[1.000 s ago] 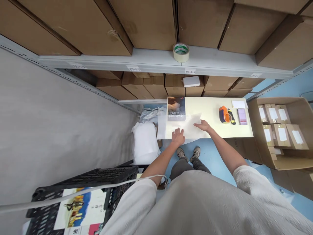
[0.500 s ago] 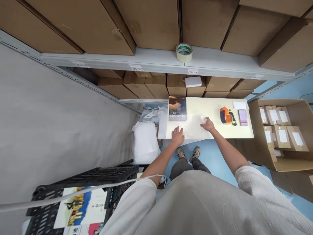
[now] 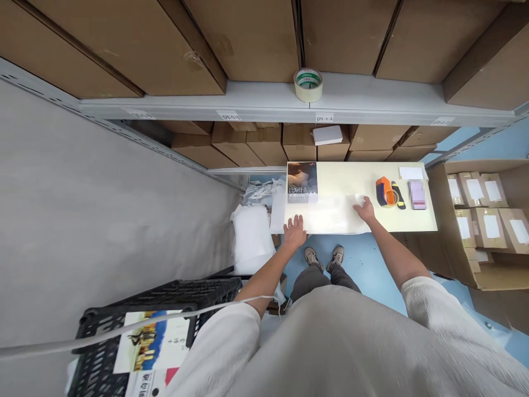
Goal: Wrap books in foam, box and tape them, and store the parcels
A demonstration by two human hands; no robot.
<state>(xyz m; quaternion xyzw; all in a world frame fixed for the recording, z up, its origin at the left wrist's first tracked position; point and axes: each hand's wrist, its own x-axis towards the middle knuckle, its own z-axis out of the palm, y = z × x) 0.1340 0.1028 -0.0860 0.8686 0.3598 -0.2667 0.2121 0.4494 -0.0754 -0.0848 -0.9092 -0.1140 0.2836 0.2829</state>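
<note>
A thin translucent white wrapping sheet (image 3: 333,214) is spread over the pale yellow table (image 3: 419,219), its upper edge overlapping the lower part of a dark-covered book (image 3: 302,179). My left hand (image 3: 295,232) lies on the sheet at the table's front edge, below the book, with its fingers spread. To the right, my right hand (image 3: 365,210) pinches a crumpled corner of that same sheet. Just beyond the right hand are an orange and dark blue tape dispenser (image 3: 384,192) and a black and yellow cutter (image 3: 398,196).
A purple-screened phone (image 3: 417,196) and a white slip (image 3: 410,173) lie at the table's right end. Stacked white sheets (image 3: 253,238) stand to the left. An open carton (image 3: 502,271) holds several small boxes. Shelves with a tape roll (image 3: 308,86) overhang the table; a cable (image 3: 136,326) crosses a black crate (image 3: 97,353).
My right hand has moved right with the sheet's corner, and the sheet lies flatter and wider. My left hand has shifted slightly left and towards me. The view has shifted a little.
</note>
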